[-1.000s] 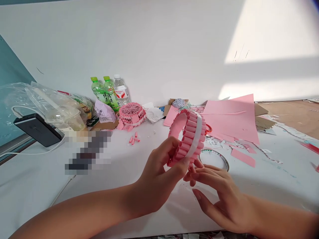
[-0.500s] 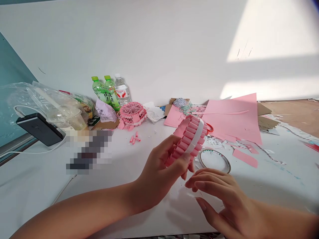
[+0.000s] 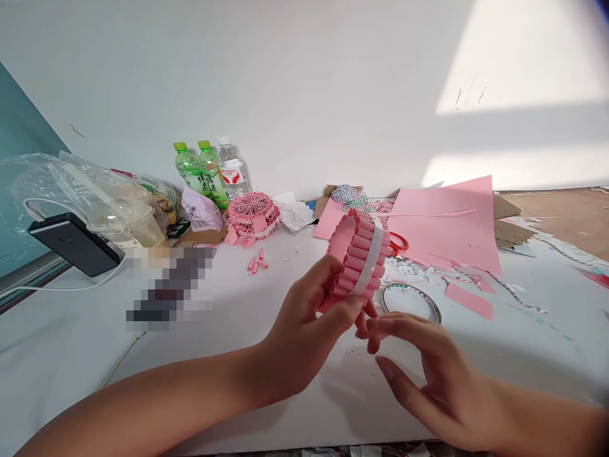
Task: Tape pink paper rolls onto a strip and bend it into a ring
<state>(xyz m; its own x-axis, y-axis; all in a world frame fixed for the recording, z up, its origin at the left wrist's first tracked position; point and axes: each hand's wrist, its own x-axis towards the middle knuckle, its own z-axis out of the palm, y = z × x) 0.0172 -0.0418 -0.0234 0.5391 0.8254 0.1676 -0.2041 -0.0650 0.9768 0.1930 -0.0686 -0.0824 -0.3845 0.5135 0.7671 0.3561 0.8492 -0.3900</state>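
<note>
A ring of rolled pink paper tubes [image 3: 360,251], with a white strip running round its outside, is tilted up above the table. My left hand [image 3: 314,324] grips its lower part, thumb on the outer face and fingers partly hidden behind. Just below and to the right, my right hand [image 3: 423,368] has its thumb apart from its fingers and holds nothing visible. Its fingertips are close to the left hand's fingers; whether they touch I cannot tell. Beyond the right hand lies a roll of tape [image 3: 435,311]. Red-handled scissors [image 3: 400,244] lie partly hidden behind the ring.
Several loose pink paper rolls [image 3: 258,261] lie left of centre. Behind them sits a pink round piece wound with string [image 3: 254,212], near bottles [image 3: 209,174]. Pink sheets [image 3: 442,222] and paper scraps lie at the right. A power bank [image 3: 76,244] and plastic cup [image 3: 126,222] are left.
The pink ring has turned more upright, showing more of its inside. My right hand has moved slightly, its fingertips closer to my left hand's fingers. The view has shifted a little.
</note>
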